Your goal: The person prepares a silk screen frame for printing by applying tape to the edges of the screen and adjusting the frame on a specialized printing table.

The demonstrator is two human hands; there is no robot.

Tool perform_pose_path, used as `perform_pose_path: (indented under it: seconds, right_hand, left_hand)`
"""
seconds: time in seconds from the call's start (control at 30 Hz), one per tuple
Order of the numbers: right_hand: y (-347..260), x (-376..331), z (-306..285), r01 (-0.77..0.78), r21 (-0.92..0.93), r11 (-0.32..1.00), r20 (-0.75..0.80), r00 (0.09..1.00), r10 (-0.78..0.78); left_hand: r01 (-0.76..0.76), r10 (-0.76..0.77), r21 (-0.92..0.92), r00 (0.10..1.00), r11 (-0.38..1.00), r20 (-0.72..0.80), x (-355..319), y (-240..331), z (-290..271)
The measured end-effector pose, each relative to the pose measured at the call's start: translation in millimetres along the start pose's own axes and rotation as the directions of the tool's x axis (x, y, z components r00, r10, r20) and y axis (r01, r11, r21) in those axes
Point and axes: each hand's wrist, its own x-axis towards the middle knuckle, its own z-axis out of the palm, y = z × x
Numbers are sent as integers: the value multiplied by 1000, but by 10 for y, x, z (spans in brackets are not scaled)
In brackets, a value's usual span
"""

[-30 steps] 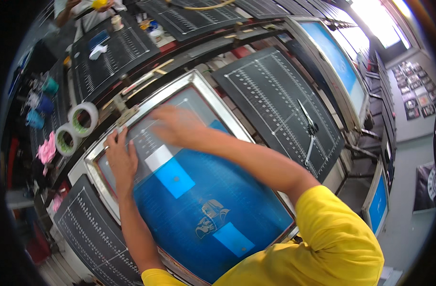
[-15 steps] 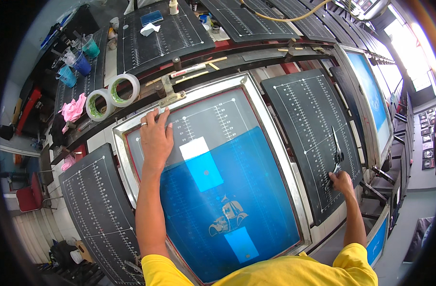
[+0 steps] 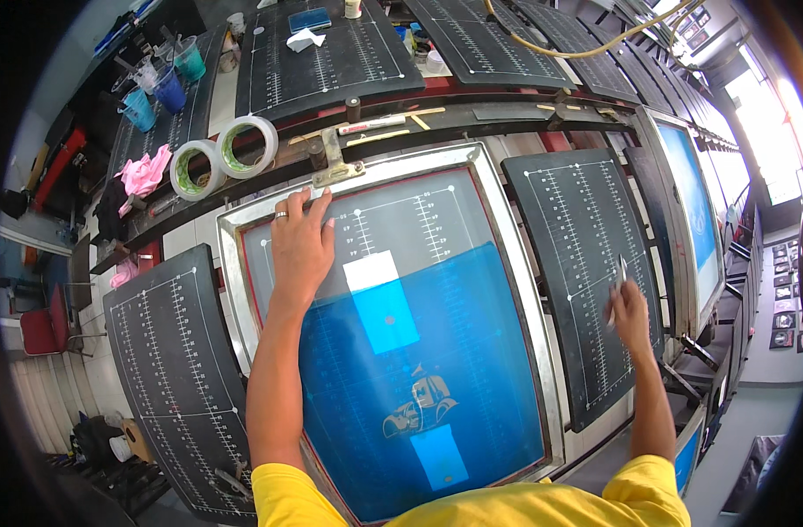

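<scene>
Bright all round | tall white window (image 3: 761, 132) blazing, blown out, upper right! | faint rainbow flare along that rim | bare right hand (image 3: 631, 318) slightly smeared | black rectangular board (image 3: 175, 356), left, bowing under fisheye | corners swallowed black

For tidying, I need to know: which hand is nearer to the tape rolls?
Left. The left hand is just right of the tape rolls; the right hand is farther right, over a black board.

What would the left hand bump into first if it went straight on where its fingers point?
Likely the metal clamp, just ahead of the left hand at the far edge of the frame, though depth is hard to judge.
</scene>
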Motion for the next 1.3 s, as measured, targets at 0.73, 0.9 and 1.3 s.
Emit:
perform_pose_path:
  seconds: [0.73, 0.9, 1.3]
  right_hand:
    - [-2400, 2749, 1477, 789, -614, -36, 752, 570, -332]
    - [-2634, 2737, 1591, 760, -646, -69, 760, 632, -153]
    - [-2356, 2871, 1556, 802, -564, 198, 759, 597, -259]
  left_hand:
    - [10, -10, 0, 999, 1000, -30, -14, -17, -39]
    - [7, -7, 5, 1000, 1000, -23, -16, -38, -30]
    - [-5, 5, 13, 999, 1000, -50, 6, -59, 7]
